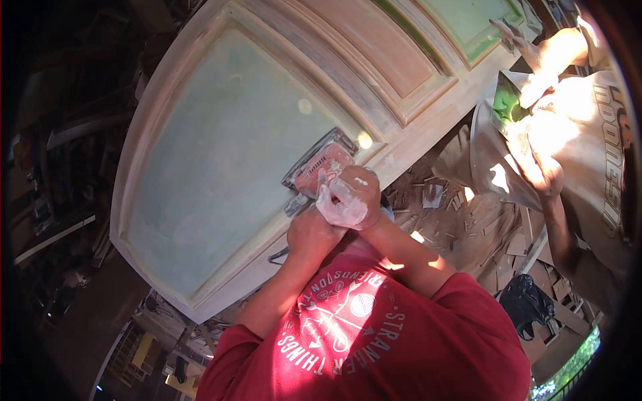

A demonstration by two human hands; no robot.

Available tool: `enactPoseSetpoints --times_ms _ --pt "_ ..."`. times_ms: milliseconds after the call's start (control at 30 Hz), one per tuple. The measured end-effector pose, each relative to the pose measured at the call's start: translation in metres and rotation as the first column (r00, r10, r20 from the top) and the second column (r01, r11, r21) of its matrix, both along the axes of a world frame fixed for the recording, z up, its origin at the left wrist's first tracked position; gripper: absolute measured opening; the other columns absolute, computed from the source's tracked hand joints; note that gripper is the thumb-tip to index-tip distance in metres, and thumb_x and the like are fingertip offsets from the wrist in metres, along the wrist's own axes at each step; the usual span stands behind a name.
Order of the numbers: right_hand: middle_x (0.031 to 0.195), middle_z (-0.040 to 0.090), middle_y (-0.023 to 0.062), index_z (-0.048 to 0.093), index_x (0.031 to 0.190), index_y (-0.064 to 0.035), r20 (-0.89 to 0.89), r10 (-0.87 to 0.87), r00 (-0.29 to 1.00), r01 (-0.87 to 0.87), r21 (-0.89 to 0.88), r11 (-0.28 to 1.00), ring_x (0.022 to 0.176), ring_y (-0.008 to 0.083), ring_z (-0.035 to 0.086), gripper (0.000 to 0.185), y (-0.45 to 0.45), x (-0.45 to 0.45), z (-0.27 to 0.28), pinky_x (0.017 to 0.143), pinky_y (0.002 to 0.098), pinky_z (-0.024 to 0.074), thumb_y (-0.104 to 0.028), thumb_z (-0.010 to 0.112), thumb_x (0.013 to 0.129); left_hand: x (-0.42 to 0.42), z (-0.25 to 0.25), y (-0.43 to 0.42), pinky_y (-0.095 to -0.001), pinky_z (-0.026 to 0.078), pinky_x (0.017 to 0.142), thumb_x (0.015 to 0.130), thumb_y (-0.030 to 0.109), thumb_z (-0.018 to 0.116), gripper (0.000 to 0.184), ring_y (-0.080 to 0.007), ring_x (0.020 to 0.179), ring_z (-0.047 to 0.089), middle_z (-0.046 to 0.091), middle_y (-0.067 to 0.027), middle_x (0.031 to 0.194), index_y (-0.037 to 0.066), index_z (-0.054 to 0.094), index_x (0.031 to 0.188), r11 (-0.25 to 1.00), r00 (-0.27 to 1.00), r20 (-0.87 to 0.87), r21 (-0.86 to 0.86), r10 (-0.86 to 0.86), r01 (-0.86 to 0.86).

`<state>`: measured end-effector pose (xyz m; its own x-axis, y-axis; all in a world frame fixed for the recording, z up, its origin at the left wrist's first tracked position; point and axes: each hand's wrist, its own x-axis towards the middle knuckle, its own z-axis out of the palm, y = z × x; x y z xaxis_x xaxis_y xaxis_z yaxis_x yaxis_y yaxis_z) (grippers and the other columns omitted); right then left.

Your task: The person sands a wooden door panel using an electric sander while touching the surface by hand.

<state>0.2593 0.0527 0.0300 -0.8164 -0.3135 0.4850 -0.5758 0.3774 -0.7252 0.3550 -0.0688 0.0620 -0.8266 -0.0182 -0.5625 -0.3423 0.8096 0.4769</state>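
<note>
Apparently sanding is underway: the right hand (353, 197) curls its grip around the sander (321, 170) at the panel's (214, 160) near right; left hand's (311, 234) grip, cannot tell. Next calls for level pressure.

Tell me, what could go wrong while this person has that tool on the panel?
The tool sits close to the panel's moulding, so a sideways slip might mark that edge.
The right hand is bare and coated with pale powder, which could make its grip less sure.
Scraps litter the floor nearby, so a step back might catch one and upset the person's balance.
</note>
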Motion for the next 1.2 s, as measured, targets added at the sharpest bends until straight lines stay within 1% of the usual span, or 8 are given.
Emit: enactPoseSetpoints --times_ms 133,233,400,600,700,900,1000,1200 --pt "0.068 0.055 0.0050 0.055 0.069 -0.0119 -0.015 -0.012 1.000 0.013 0.014 1.000 0.057 0.0288 0.057 0.027 0.005 -0.004 0.004 0.052 0.0428 0.0453 -0.003 0.080 0.072 0.001 -0.006 0.004 -0.0571 0.060 0.068 0.089 0.057 0.082 0.061 -0.0456 0.082 0.077 0.080 -0.0203 0.093 0.009 0.073 0.126 1.000 0.998 -0.058 0.000 0.012 -0.012" --pt "0.072 0.059 0.0068 0.056 0.071 -0.0112 0.052 0.026 0.998 -0.029 0.061 0.998 0.067 0.0302 0.066 0.025 0.004 0.013 0.007 0.060 0.0437 0.0546 -0.003 0.080 0.072 0.012 0.000 0.001 -0.0574 0.060 0.067 0.089 0.053 0.083 0.056 -0.0459 0.080 0.076 0.079 -0.0202 0.090 0.008 0.075 0.122 1.000 0.998 -0.057 0.014 0.023 -0.023" --pt "0.070 0.057 0.0061 0.056 0.071 -0.0112 0.030 0.041 0.999 -0.041 -0.014 0.999 0.062 0.0299 0.062 0.026 0.008 0.018 0.006 0.056 0.0434 0.0510 -0.001 0.080 0.069 0.028 -0.007 0.005 -0.0573 0.059 0.068 0.089 0.046 0.085 0.049 -0.0452 0.080 0.075 0.078 -0.0195 0.089 0.008 0.076 0.118 1.000 0.997 -0.082 0.007 0.016 -0.015" --pt "0.069 0.056 0.0050 0.056 0.072 -0.0114 -0.020 -0.011 1.000 0.012 0.048 0.999 0.061 0.0288 0.061 0.025 0.026 0.010 0.002 0.053 0.0430 0.0484 -0.003 0.080 0.070 0.022 -0.021 0.018 -0.0558 0.060 0.070 0.089 0.043 0.085 0.049 -0.0454 0.082 0.076 0.078 -0.0211 0.092 0.007 0.074 0.121 0.998 0.994 -0.088 -0.011 -0.068 0.067" --pt "0.069 0.055 0.0048 0.056 0.071 -0.0125 -0.002 -0.005 1.000 0.005 0.038 0.999 0.060 0.0286 0.061 0.026 0.018 0.017 0.008 0.053 0.0428 0.0484 -0.003 0.080 0.070 0.024 -0.009 0.010 -0.0566 0.062 0.074 0.090 0.047 0.084 0.071 -0.0443 0.086 0.078 0.078 -0.0236 0.099 0.002 0.065 0.141 0.998 0.998 -0.018 0.008 -0.062 0.062" --pt "0.068 0.055 0.0050 0.056 0.070 -0.0123 0.021 0.015 1.000 -0.014 -0.010 1.000 0.059 0.0283 0.060 0.025 0.013 0.018 0.007 0.053 0.0427 0.0480 -0.003 0.080 0.070 0.030 -0.007 0.007 -0.0577 0.062 0.073 0.091 0.048 0.084 0.067 -0.0447 0.082 0.077 0.078 -0.0233 0.096 0.001 0.068 0.136 0.997 0.992 -0.130 0.078 -0.005 0.015" --pt "0.068 0.055 0.0053 0.059 0.070 -0.0114 0.010 -0.019 1.000 0.018 0.047 0.999 0.059 0.0286 0.060 0.023 0.024 0.007 0.002 0.053 0.0429 0.0484 -0.003 0.080 0.070 0.018 -0.022 0.014 -0.0565 0.061 0.071 0.089 0.041 0.087 0.051 -0.0460 0.085 0.076 0.078 -0.0216 0.097 0.007 0.073 0.124 0.996 0.993 -0.082 0.030 -0.082 0.084" --pt "0.068 0.056 0.0048 0.059 0.069 -0.0120 0.021 -0.005 1.000 0.004 0.044 0.999 0.060 0.0286 0.060 0.023 0.018 0.011 0.006 0.053 0.0431 0.0493 -0.004 0.081 0.071 0.021 -0.012 0.008 -0.0558 0.061 0.071 0.089 0.042 0.087 0.055 -0.0441 0.083 0.077 0.079 -0.0198 0.096 0.009 0.071 0.130 0.998 0.994 -0.102 0.036 -0.050 0.054"
